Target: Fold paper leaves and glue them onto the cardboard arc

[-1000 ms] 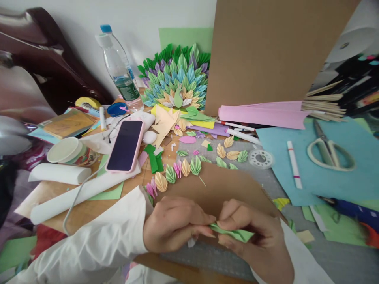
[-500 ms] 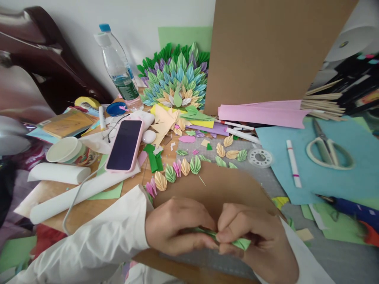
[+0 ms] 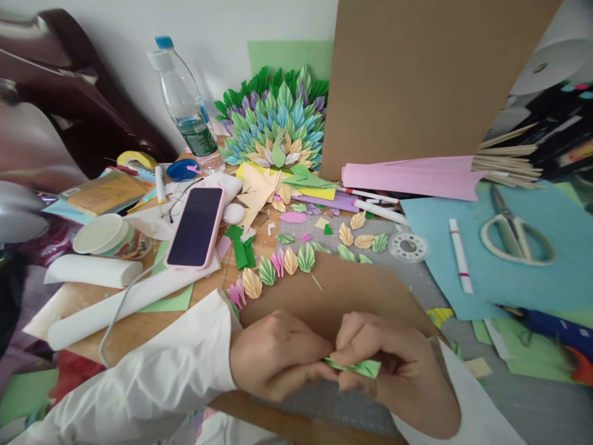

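Both of my hands meet low in the middle of the view over a brown cardboard piece [image 3: 352, 290]. My left hand [image 3: 278, 358] and my right hand [image 3: 389, 364] both pinch a small folded green paper strip [image 3: 359, 367], fingertips pressed together around it. White sleeves cover both forearms. A row of folded paper leaves [image 3: 278, 269] in peach, green and pink lines the far edge of the cardboard piece, just beyond my left hand.
A pink-cased phone [image 3: 197, 226], a paper cup [image 3: 109, 236], a water bottle [image 3: 183, 105] and white paper rolls lie at the left. A paper leaf fan [image 3: 278, 120] and a tall cardboard sheet [image 3: 417, 80] stand behind. Scissors [image 3: 514, 235], a glue stick [image 3: 460, 256] and a glue gun [image 3: 551, 324] sit on blue paper at right.
My fingers have worked along the green strip, pressing it tighter; the visible end of the strip is shorter and my hands sit slightly closer together.
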`<state>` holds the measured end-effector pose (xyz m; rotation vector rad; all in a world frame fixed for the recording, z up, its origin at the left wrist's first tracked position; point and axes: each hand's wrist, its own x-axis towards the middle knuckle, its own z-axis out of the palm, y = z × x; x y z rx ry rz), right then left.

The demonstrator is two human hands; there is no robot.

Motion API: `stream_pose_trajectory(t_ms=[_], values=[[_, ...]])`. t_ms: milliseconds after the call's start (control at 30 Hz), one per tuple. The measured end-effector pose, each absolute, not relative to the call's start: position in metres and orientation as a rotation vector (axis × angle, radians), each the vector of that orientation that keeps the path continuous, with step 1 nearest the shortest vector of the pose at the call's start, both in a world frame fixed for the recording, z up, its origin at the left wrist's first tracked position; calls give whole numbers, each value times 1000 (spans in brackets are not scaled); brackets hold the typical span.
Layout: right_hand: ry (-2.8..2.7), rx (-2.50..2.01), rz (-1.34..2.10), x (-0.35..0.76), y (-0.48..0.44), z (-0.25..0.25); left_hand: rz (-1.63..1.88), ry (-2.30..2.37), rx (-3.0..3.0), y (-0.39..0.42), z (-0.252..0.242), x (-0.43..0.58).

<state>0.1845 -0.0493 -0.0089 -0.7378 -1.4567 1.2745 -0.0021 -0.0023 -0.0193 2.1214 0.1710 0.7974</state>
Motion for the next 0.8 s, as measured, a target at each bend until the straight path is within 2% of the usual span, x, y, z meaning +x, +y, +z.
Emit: stream_pose_trajectory(t_ms=[367, 600, 800], values=[[-1406, -718, 1317, 184, -51, -8, 891, 267, 2284, -7, -20, -1], [-1503, -901, 1065, 181, -51, -7, 979, 399, 2350, -6, -22, -3], [-1487, -878, 1032, 185, -53, -13, 870, 348, 2223, -5, -19, -1]])
